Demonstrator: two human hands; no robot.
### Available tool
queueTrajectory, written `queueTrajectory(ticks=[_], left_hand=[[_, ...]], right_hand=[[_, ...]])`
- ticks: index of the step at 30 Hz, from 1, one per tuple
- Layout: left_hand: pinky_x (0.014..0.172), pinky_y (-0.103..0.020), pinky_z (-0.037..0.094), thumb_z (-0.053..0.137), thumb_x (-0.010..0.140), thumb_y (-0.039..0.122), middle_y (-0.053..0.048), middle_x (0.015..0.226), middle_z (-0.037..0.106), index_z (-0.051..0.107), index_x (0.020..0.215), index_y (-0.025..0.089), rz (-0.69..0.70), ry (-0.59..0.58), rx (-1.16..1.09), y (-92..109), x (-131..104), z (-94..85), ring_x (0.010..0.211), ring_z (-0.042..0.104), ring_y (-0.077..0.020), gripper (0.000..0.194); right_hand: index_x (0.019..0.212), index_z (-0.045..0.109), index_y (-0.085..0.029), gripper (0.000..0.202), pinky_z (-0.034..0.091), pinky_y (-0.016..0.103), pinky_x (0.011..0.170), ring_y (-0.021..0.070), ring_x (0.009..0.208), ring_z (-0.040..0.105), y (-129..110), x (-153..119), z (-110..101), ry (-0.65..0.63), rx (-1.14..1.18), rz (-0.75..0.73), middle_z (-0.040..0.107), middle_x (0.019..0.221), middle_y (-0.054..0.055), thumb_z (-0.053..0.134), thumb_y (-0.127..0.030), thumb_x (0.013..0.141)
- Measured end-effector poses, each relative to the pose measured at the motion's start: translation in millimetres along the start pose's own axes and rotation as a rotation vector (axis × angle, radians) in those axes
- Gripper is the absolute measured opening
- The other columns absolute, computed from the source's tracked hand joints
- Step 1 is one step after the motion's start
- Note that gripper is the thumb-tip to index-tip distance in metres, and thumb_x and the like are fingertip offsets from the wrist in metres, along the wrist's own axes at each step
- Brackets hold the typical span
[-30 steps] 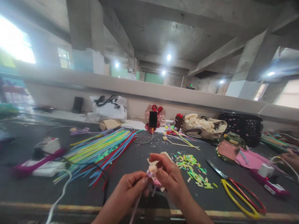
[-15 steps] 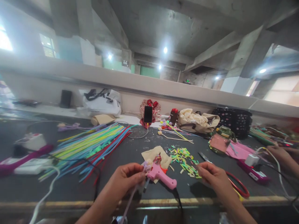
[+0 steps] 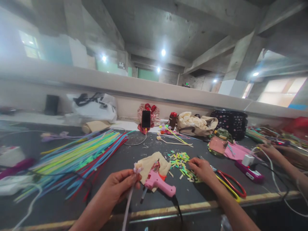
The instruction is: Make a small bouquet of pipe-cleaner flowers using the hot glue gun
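Observation:
My left hand (image 3: 121, 183) is closed on the top of a pipe-cleaner flower (image 3: 138, 167) with pale purple and peach petals; its long lilac stem (image 3: 127, 210) hangs down below the fingers. My right hand (image 3: 201, 168) is at the right side of a pile of short cut pieces (image 3: 179, 158), yellow, green and cream. Its fingertips are pinched together, and what is between them I cannot make out. Between the hands, a pink glue gun (image 3: 160, 184) lies with its glue-smeared nozzle on a beige cloth (image 3: 141, 158).
Scissors (image 3: 234, 184) with red and yellow handles lie beside my right forearm. Long coloured pipe cleaners (image 3: 79, 160) spread across the left. Behind are a phone (image 3: 146, 119), a green-lidded jug (image 3: 218, 142) and bags. Another person's hand (image 3: 270, 152) is at the far right, near a purple power strip (image 3: 250, 171).
My right hand has moved left and forward to the cut pieces, uncovering more of the scissors. My left hand keeps the flower, now slightly apart from the glue gun. The view has turned right.

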State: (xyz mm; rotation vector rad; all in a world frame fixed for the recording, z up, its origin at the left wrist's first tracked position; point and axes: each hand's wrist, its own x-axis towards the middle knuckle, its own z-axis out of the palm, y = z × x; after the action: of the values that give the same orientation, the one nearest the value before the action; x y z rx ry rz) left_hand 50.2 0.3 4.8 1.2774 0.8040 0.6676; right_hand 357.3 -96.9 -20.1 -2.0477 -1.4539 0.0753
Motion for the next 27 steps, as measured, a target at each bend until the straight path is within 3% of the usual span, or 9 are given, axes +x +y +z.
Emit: queueTrajectory(ticks=[7, 13, 18, 22, 27], left_hand=[[0.032, -0.013, 0.012, 0.065, 0.059, 0.04, 0.003, 0.046, 0.054, 0.061, 0.065, 0.012, -0.006, -0.053, -0.146, -3.4, 9.5, 1.7, 0.032, 0.024, -0.0003, 0.028], [0.03, -0.012, 0.016, 0.062, 0.065, 0.038, 0.003, 0.048, 0.054, 0.061, 0.069, 0.011, -0.019, -0.122, -0.159, -18.8, 26.2, -3.9, 0.032, 0.026, -0.0002, 0.027], [0.03, -0.012, 0.016, 0.063, 0.063, 0.039, 0.004, 0.046, 0.053, 0.061, 0.068, 0.012, -0.042, -0.113, -0.154, -18.3, 24.9, -2.0, 0.031, 0.027, -0.0006, 0.027], [0.029, -0.012, 0.016, 0.063, 0.062, 0.039, 0.004, 0.046, 0.054, 0.06, 0.066, 0.012, -0.041, -0.107, -0.15, -13.4, 20.3, -0.1, 0.03, 0.027, -0.0007, 0.027], [0.028, -0.012, 0.016, 0.064, 0.061, 0.037, 0.003, 0.044, 0.054, 0.06, 0.065, 0.011, -0.059, -0.143, -0.258, -15.4, 22.4, -3.8, 0.029, 0.029, -0.0002, 0.026]], right_hand=[[0.069, 0.065, -0.018, 0.024, 0.035, 0.024, 0.056, 0.0168, 0.061, 0.057, 6.2, 14.2, 2.3, -0.02, -0.188, -0.067, 0.066, 0.065, 0.004, 0.043, -0.026, 0.074], [0.078, 0.066, -0.022, 0.021, 0.037, 0.019, 0.065, 0.0129, 0.074, 0.058, -16.4, 16.1, 5.8, -0.135, -0.221, -0.232, 0.066, 0.079, 0.0, 0.045, -0.02, 0.076], [0.071, 0.066, -0.022, 0.018, 0.036, 0.021, 0.062, 0.0153, 0.073, 0.058, -26.3, 21.0, 12.6, -0.193, -0.315, -0.266, 0.065, 0.077, 0.002, 0.049, -0.016, 0.071], [0.067, 0.063, -0.021, 0.016, 0.034, 0.022, 0.058, 0.0159, 0.068, 0.058, -25.4, 25.5, 17.2, -0.179, -0.366, -0.249, 0.063, 0.074, 0.003, 0.048, -0.015, 0.07], [0.075, 0.057, -0.019, 0.018, 0.036, 0.023, 0.057, 0.0156, 0.064, 0.056, -17.3, 29.4, 14.5, -0.084, -0.324, -0.211, 0.061, 0.074, 0.004, 0.039, -0.022, 0.077]])
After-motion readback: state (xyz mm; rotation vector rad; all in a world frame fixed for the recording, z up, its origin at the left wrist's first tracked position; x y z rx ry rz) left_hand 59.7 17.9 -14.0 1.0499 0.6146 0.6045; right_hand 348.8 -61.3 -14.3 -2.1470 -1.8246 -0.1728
